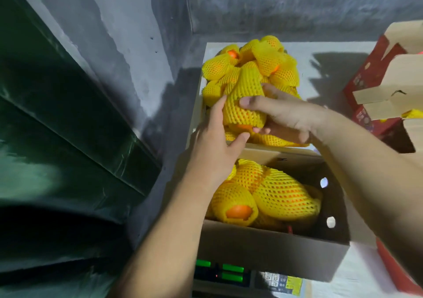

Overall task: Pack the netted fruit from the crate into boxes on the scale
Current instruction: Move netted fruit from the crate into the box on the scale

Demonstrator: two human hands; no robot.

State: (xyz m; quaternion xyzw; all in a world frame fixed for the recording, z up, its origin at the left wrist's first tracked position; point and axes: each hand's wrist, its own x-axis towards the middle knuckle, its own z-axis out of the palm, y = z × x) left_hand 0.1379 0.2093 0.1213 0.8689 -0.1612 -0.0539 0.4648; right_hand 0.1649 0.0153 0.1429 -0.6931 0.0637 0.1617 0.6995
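Note:
Several oranges in yellow foam nets (270, 62) are heaped in the crate (197, 96) at the far centre. My right hand (283, 117) grips one netted orange (242, 105) at the near end of the heap, thumb across its top. My left hand (217, 137) touches the same fruit from the left with straight fingers and its thumb under it. Nearer to me an open cardboard box (263, 249) stands on the scale (224, 274) and holds several netted oranges (274, 194). The scale's green display is lit.
A dark green sheeted surface (57, 126) fills the left side. Grey concrete wall (274, 4) stands behind the crate. Red printed cartons with open brown flaps (389, 87) stand at the right on a white surface (332, 68). Another red carton's edge (396, 272) shows at lower right.

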